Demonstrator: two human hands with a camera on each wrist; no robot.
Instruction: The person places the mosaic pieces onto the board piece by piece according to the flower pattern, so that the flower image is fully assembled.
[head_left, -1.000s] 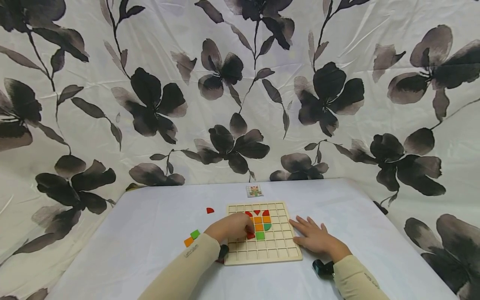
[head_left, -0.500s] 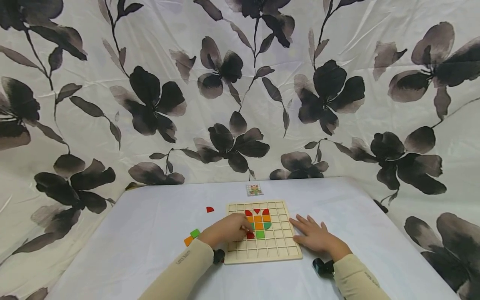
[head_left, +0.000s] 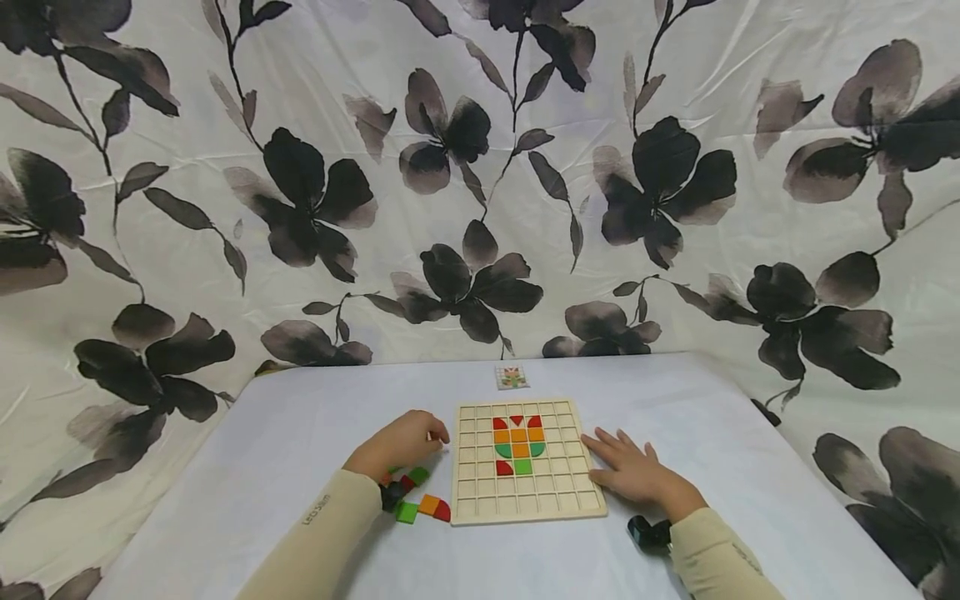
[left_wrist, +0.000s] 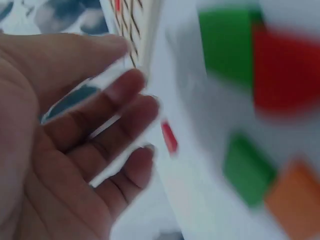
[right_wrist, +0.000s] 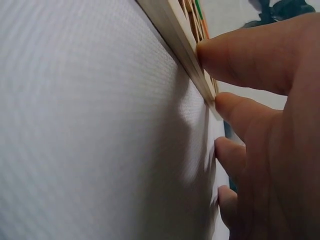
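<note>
A wooden grid board (head_left: pixel 480 504) lies flat on the white table. In its cells sit red pieces along the top, orange squares (head_left: pixel 518 435), green quarter-round pieces (head_left: pixel 537 450), a green square (head_left: pixel 522 467) and a red quarter-round piece (head_left: pixel 504 468). My left hand (head_left: pixel 401 442) hovers just left of the board; the left wrist view shows its fingers (left_wrist: pixel 125 125) loosely bent, holding nothing. Beyond them lies a small red piece (left_wrist: pixel 169 137). My right hand (head_left: pixel 637 475) rests at the board's right edge, its thumb and a finger touching the rim (right_wrist: pixel 192 65).
Loose pieces lie left of the board: a green square (head_left: pixel 407 512), an orange square (head_left: pixel 429 504), a red quarter-round (head_left: pixel 443 511), and others partly hidden by the left wrist. A small picture card (head_left: pixel 512 377) lies behind the board. A floral cloth (head_left: pixel 465 283) hangs behind.
My left hand has let go of the red quarter-round piece on the board and moved left, off the board. The loose pieces below it now show. My right hand has stayed put.
</note>
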